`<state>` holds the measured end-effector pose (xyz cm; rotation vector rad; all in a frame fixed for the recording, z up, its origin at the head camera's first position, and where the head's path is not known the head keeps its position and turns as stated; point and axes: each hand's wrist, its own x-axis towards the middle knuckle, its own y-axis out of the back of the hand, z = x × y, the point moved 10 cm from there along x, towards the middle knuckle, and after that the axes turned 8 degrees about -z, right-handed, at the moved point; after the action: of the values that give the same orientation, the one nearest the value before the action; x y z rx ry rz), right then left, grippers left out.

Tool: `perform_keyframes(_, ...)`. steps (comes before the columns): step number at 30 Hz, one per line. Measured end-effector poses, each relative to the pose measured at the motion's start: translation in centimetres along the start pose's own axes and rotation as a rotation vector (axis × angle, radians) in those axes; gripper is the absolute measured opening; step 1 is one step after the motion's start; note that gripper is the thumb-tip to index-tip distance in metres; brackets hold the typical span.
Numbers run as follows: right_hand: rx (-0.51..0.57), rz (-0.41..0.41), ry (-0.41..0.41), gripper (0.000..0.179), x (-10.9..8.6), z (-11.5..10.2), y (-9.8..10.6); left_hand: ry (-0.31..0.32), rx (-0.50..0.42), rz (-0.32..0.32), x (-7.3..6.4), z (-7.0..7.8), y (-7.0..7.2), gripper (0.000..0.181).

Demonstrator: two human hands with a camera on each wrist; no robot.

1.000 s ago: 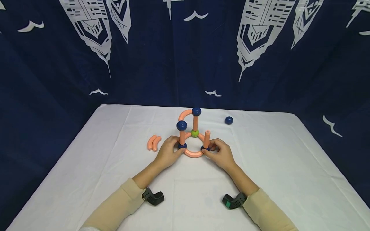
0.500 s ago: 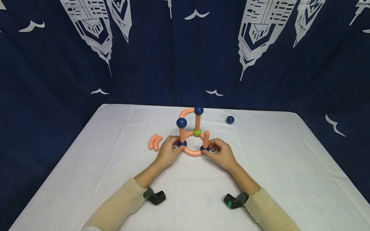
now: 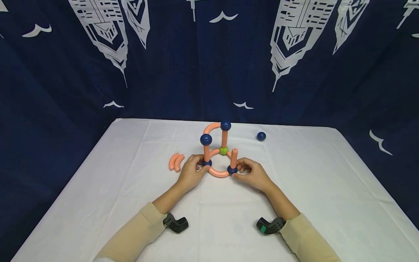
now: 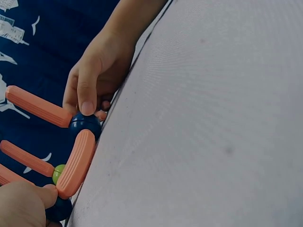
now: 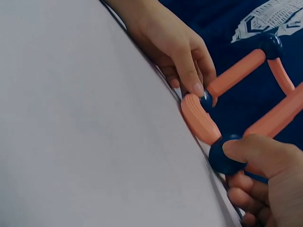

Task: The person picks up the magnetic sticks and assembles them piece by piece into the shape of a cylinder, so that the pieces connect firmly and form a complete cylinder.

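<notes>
A magnetic stick-and-ball frame stands on the table. Its base ring has curved orange sticks (image 3: 218, 174), a green ball (image 3: 224, 150) at the back and two blue balls at the front. My left hand (image 3: 191, 171) pinches the left base ball (image 3: 207, 163), below an upright stick topped by a blue ball (image 3: 206, 139). At the right base ball (image 5: 226, 155), my right hand (image 3: 252, 175) has its thumb on the side and fingers curled behind. The upright stick (image 3: 234, 158) there has a bare top. A curved stick (image 3: 211, 127) meets the rear top ball (image 3: 225, 125).
Two loose curved orange sticks (image 3: 176, 162) lie left of my left hand. A loose blue ball (image 3: 261, 136) sits toward the back right of the white-covered table (image 3: 294, 163). Behind the table hangs a dark blue printed curtain (image 3: 209, 65).
The frame's back part has shifted slightly to the right. My right thumb has slid to the right side of its ball, leaving more of it visible. My left hand keeps its grip.
</notes>
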<state>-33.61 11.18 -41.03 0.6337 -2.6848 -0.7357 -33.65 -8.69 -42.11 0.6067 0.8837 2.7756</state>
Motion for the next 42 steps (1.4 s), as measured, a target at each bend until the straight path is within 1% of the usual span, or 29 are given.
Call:
perform_keyframes(3, 0.038, -0.055, 0.001, 0.035, 0.6, 1.7, 0.0, 0.003, 0.003, 0.007, 0.0, 0.0, 0.1, 0.031)
perform_keyframes(7, 0.102, -0.133, 0.010, 0.037, 1.2, 2.4, 0.4, 0.007, 0.003, 0.012, -0.1, -0.2, 0.2, 0.031)
perform_keyframes(8, 0.114, -0.144, 0.003, 0.036, 1.4, 2.6, 0.6, 0.008, 0.002, 0.012, -0.1, -0.3, 0.2, 0.031)
perform_keyframes(10, 0.125, -0.141, -0.020, 0.034, 1.8, 3.0, 1.3, 0.012, -0.006, 0.007, -0.1, -0.2, 0.2, 0.032)
perform_keyframes(13, 0.120, -0.095, -0.049, 0.030, 2.4, 3.7, 2.7, 0.020, -0.017, -0.002, -0.1, -0.1, 0.0, 0.033)
perform_keyframes(15, 0.098, -0.044, -0.064, 0.029, 2.8, 4.2, 3.8, 0.023, -0.019, -0.007, -0.1, -0.1, 0.0, 0.034)
perform_keyframes(18, -0.002, 0.060, -0.094, 0.027, 3.3, 4.9, 5.8, 0.021, -0.019, -0.008, -0.1, 0.0, 0.0, 0.034)
perform_keyframes(23, -0.190, 0.266, -0.147, 0.023, 3.8, 5.9, 9.5, 0.018, -0.013, -0.009, -0.1, 0.0, 0.1, 0.034)
perform_keyframes(27, -0.241, 0.395, -0.187, 0.021, 4.0, 6.7, 11.8, 0.026, -0.007, -0.012, -0.1, -0.2, 0.0, 0.035)
perform_keyframes(29, -0.241, 0.445, -0.214, 0.022, 4.0, 7.1, 12.7, 0.024, -0.004, -0.011, -0.1, -0.3, -0.1, 0.035)
perform_keyframes(32, -0.214, 0.493, -0.260, 0.026, 4.0, 7.6, 13.5, 0.012, -0.002, -0.006, -0.1, -0.2, -0.1, 0.035)
perform_keyframes(35, -0.187, 0.510, -0.309, 0.031, 4.2, 8.1, 13.8, 0.002, -0.005, -0.005, -0.1, -0.2, -0.1, 0.035)
perform_keyframes(37, -0.179, 0.506, -0.343, 0.035, 4.3, 8.6, 13.9, 0.002, -0.005, -0.007, -0.1, -0.1, -0.1, 0.035)
perform_keyframes(42, -0.152, 0.466, -0.408, 0.045, 4.5, 9.9, 13.5, 0.000, -0.001, -0.006, -0.1, -0.1, 0.0, 0.036)
